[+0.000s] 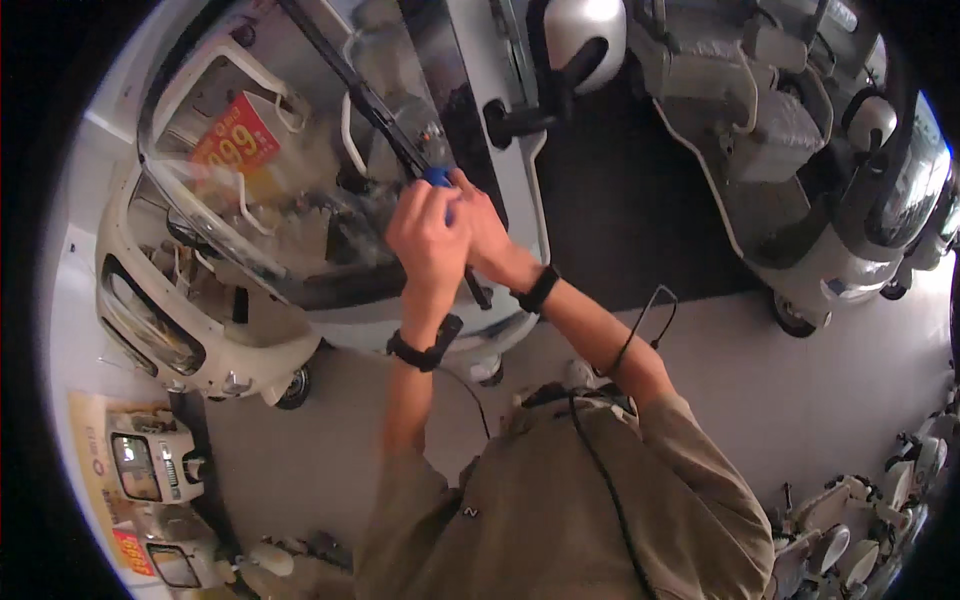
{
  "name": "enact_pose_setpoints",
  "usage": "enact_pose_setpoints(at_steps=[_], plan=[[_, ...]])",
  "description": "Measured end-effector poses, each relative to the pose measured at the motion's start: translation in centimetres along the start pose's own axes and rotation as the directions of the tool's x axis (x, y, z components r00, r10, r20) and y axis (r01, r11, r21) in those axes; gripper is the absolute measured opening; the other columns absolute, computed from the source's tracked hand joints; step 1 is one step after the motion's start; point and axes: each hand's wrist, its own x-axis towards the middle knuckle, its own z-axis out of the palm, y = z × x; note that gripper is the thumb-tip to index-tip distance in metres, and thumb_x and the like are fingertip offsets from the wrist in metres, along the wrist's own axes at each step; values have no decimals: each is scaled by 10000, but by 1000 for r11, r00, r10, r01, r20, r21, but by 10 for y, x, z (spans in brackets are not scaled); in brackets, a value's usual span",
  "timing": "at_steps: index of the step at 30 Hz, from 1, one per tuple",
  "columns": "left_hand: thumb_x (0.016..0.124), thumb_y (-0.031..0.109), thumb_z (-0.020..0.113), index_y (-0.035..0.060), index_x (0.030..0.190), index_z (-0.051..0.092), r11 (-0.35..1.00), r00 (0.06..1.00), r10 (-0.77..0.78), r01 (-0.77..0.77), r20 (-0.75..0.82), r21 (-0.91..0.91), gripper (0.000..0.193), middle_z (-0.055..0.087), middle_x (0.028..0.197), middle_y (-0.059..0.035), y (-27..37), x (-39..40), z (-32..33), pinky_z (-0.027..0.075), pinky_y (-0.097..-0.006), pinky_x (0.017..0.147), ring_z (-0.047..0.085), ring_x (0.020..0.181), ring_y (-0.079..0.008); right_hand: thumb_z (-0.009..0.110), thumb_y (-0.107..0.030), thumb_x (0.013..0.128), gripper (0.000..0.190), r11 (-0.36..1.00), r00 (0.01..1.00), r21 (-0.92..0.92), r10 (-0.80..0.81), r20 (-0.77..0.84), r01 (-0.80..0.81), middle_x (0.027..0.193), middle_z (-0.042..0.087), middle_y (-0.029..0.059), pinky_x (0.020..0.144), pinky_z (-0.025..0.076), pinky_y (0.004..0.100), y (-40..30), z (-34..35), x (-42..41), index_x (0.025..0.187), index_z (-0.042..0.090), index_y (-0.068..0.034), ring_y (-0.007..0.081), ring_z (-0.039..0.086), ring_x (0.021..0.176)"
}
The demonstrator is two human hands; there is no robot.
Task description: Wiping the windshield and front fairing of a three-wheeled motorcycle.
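Observation:
My left hand (426,229) and my right hand (484,225) meet in front of the windshield (315,202) of a light-coloured enclosed electric tricycle. Between them they grip a small blue object (437,177); the fingers hide most of it, so I cannot tell its kind. A long black windshield wiper (367,94) slants from the top of the view down to the blue object. Below the hands, a short black end of the wiper arm (478,289) shows near the vehicle's front panel. Both wrists wear black bands, and a thin cable hangs beside each forearm.
A side mirror (585,37) on a black bracket juts out to the right of the windshield. Another tricycle (817,225) stands at the right, beyond a dark mat (637,202). A cream vehicle (210,322) is close at the left. Several scooters (847,525) line the lower right.

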Motion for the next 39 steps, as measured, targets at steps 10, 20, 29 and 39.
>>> enact_pose_setpoints(at_steps=[10, 20, 29, 39], plan=[[685, -4, 654, 69, 780, 620, 993, 964, 45, -16, 260, -115, 125, 552, 751, -87, 35, -39, 35, 470, -384, 617, 589, 725, -274, 605, 6, 763, 225, 940, 917, -92, 296, -267, -330, 956, 523, 231, 678, 472, 495, 41, -42, -83, 970, 517, -7, 449, 558, 829], [686, 58, 579, 19, 757, 547, 914, 873, 350, -397, 340, 80, 87, 532, 866, -130, -43, 19, 25, 416, -423, 755, 518, 843, -309, 512, 30, 860, 306, 992, 969, 52, 127, -211, -119, 1104, 525, 241, 793, 467, 495, 40, 9, -27, 1165, 508, 16, 463, 532, 968], [716, -2, 568, 22, 791, 659, 873, 934, 356, -344, 29, 345, 120, 599, 857, -125, -63, 204, 0, 457, -427, 786, 571, 847, -335, 558, -1, 840, 147, 983, 855, -162, -151, -495, 80, 922, 555, 216, 733, 455, 479, -2, -75, 163, 985, 579, 0, 417, 555, 869], [763, 16, 554, 53, 851, 688, 917, 931, 308, -236, -194, 322, 164, 654, 861, -134, -92, 309, -2, 506, -439, 744, 627, 849, -354, 554, -77, 842, 168, 949, 821, -298, -249, -514, 101, 959, 594, 220, 801, 466, 469, -11, -129, 287, 980, 619, -7, 424, 564, 899]])
